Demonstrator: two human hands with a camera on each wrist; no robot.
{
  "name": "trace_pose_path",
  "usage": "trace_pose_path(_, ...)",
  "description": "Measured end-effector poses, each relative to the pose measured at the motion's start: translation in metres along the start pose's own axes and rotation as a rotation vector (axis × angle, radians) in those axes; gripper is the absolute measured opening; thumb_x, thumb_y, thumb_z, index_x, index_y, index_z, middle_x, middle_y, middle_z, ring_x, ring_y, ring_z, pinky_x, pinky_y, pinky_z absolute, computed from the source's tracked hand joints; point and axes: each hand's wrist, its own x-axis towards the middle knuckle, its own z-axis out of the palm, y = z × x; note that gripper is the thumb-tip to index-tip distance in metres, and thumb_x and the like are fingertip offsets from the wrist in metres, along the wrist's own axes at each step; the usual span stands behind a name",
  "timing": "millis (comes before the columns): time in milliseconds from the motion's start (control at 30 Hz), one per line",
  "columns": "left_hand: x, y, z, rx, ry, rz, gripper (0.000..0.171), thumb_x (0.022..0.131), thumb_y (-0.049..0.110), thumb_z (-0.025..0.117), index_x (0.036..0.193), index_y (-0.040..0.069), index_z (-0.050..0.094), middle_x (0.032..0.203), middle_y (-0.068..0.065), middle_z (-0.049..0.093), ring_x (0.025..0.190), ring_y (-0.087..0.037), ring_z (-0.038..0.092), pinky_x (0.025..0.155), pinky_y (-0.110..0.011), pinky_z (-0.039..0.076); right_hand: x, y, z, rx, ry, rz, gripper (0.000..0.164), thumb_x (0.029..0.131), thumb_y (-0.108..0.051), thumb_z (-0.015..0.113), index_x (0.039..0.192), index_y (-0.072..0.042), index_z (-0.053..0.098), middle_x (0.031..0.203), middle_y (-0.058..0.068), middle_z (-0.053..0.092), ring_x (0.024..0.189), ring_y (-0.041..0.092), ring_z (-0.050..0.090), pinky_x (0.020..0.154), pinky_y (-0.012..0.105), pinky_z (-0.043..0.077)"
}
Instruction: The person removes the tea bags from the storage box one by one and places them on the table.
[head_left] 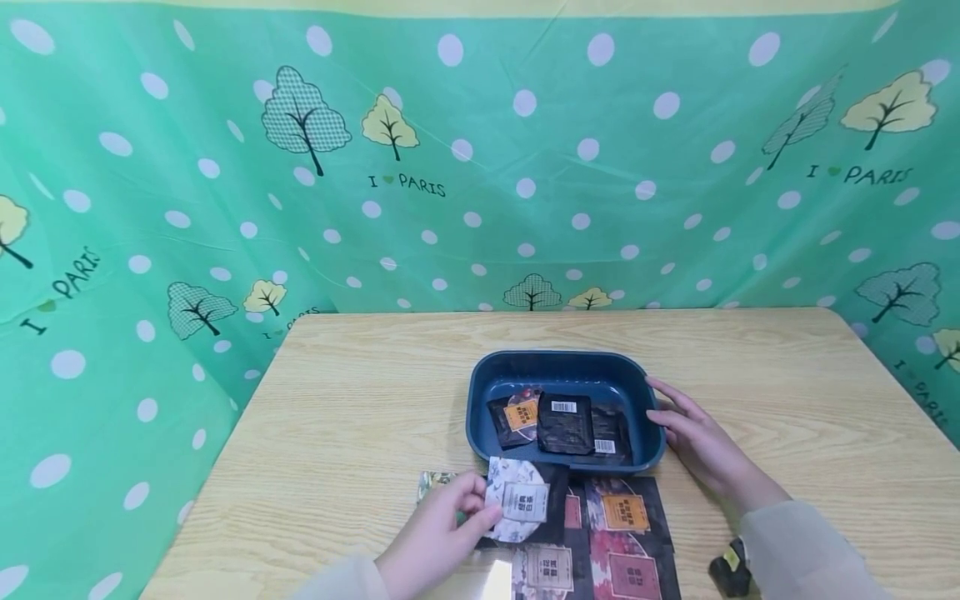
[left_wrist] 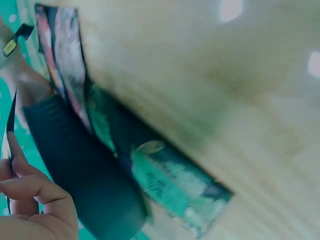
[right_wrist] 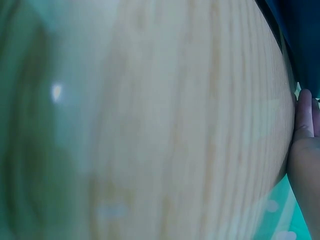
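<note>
My left hand [head_left: 442,533] pinches a black sachet with a white floral label [head_left: 523,502], raised at the front rim of a dark blue plastic basin [head_left: 480,417]. In the left wrist view this sachet shows nearly edge-on between the fingers [left_wrist: 37,187]. Inside the basin lie a sachet with an orange label [head_left: 521,414] and black sachets [head_left: 566,425] turned barcode side up. My right hand [head_left: 708,450] rests against the basin's right side, fingers fairly straight and fingertips at the rim. The right wrist view shows its fingers [right_wrist: 303,115] beside the blue wall.
In front of the basin, more sachets lie in rows on the wooden table [head_left: 337,417], including an orange-labelled one [head_left: 626,510], a red one [head_left: 633,575] and a green one [left_wrist: 160,182]. A small black object [head_left: 729,573] is by the right sleeve. A green polka-dot cloth [head_left: 480,208] hangs behind.
</note>
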Motion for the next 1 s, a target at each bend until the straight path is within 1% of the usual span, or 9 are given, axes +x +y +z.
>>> trace_pose_path(133, -0.005, -0.010, 0.000, -0.047, -0.042, -0.026, 0.017, 0.096, 0.022, 0.064, 0.097, 0.007, 0.056, 0.078, 0.003, 0.063, 0.065, -0.002, 0.053, 0.062, -0.020, 0.046, 0.000, 0.000, -0.001, 0.000, 0.003, 0.003, 0.065, 0.103, -0.033, 0.052, 0.159, -0.026, 0.019, 0.160, 0.022, 0.017, 0.127, 0.007, 0.042, 0.121, 0.056, 0.009)
trace_pose_path(200, -0.008, -0.014, 0.000, -0.053, -0.062, -0.025, 0.017, 0.096, 0.021, 0.064, 0.096, 0.006, 0.055, 0.075, 0.005, 0.061, 0.062, 0.000, 0.049, 0.060, -0.019, 0.043, 0.000, 0.001, 0.000, 0.005, 0.004, 0.005, 0.066, 0.103, -0.033, 0.052, 0.159, -0.026, 0.018, 0.161, 0.022, 0.016, 0.135, 0.017, 0.037, 0.121, 0.057, 0.009)
trace_pose_path(233, -0.009, -0.017, 0.000, -0.054, -0.073, -0.023, 0.017, 0.096, 0.020, 0.064, 0.095, 0.006, 0.055, 0.073, 0.005, 0.060, 0.061, 0.001, 0.048, 0.059, -0.020, 0.042, 0.000, 0.001, 0.000, 0.005, 0.004, 0.006, 0.066, 0.103, -0.033, 0.052, 0.159, -0.026, 0.018, 0.161, 0.022, 0.017, 0.134, 0.017, 0.037, 0.121, 0.057, 0.009)
trace_pose_path(333, -0.014, -0.024, 0.001, -0.045, -0.095, -0.030, 0.016, 0.095, 0.018, 0.065, 0.094, 0.006, 0.055, 0.073, 0.006, 0.062, 0.062, 0.002, 0.048, 0.062, -0.020, 0.042, 0.000, 0.001, 0.001, 0.018, 0.003, 0.007, 0.066, 0.102, -0.032, 0.052, 0.159, -0.025, 0.018, 0.161, 0.023, 0.015, 0.144, 0.031, 0.027, 0.121, 0.057, 0.009)
trace_pose_path(400, -0.017, -0.028, 0.002, -0.040, -0.107, -0.056, 0.015, 0.095, 0.019, 0.065, 0.094, 0.007, 0.056, 0.074, 0.005, 0.063, 0.064, 0.000, 0.050, 0.065, -0.021, 0.043, 0.000, 0.001, 0.002, 0.026, 0.001, 0.008, 0.066, 0.102, -0.031, 0.052, 0.159, -0.025, 0.018, 0.162, 0.024, 0.014, 0.147, 0.036, 0.021, 0.121, 0.057, 0.008)
trace_pose_path(600, -0.025, -0.037, 0.005, -0.051, -0.128, -0.137, 0.015, 0.094, 0.020, 0.066, 0.093, 0.009, 0.057, 0.076, 0.003, 0.061, 0.066, -0.006, 0.054, 0.067, -0.023, 0.044, 0.001, 0.001, 0.002, 0.029, -0.002, 0.006, 0.067, 0.102, -0.032, 0.052, 0.159, -0.025, 0.017, 0.163, 0.024, 0.011, 0.148, 0.038, 0.018, 0.121, 0.057, 0.007)
trace_pose_path(767, -0.030, -0.044, 0.004, -0.008, -0.119, -0.106, 0.015, 0.093, 0.018, 0.067, 0.093, 0.008, 0.056, 0.077, 0.004, 0.062, 0.066, -0.001, 0.052, 0.067, -0.022, 0.043, 0.001, 0.000, 0.001, 0.031, -0.001, 0.006, 0.067, 0.102, -0.032, 0.052, 0.159, -0.025, 0.017, 0.163, 0.024, 0.011, 0.149, 0.039, 0.017, 0.121, 0.058, 0.006)
trace_pose_path(833, -0.030, -0.045, 0.004, 0.018, -0.109, -0.114, 0.015, 0.092, 0.019, 0.068, 0.091, 0.008, 0.057, 0.076, 0.005, 0.063, 0.066, -0.001, 0.052, 0.065, -0.022, 0.043, 0.001, -0.001, 0.001, 0.032, -0.001, 0.005, 0.067, 0.102, -0.032, 0.052, 0.159, -0.025, 0.017, 0.163, 0.024, 0.011, 0.149, 0.039, 0.017, 0.121, 0.058, 0.006)
trace_pose_path(1000, -0.028, -0.045, 0.004, 0.080, -0.107, -0.203, 0.017, 0.089, 0.025, 0.071, 0.083, 0.013, 0.060, 0.073, 0.006, 0.063, 0.064, -0.005, 0.054, 0.061, -0.022, 0.043, 0.001, -0.002, 0.002, 0.029, 0.004, 0.013, 0.067, 0.102, -0.033, 0.053, 0.159, -0.025, 0.017, 0.162, 0.024, 0.012, 0.148, 0.038, 0.018, 0.121, 0.058, 0.007)
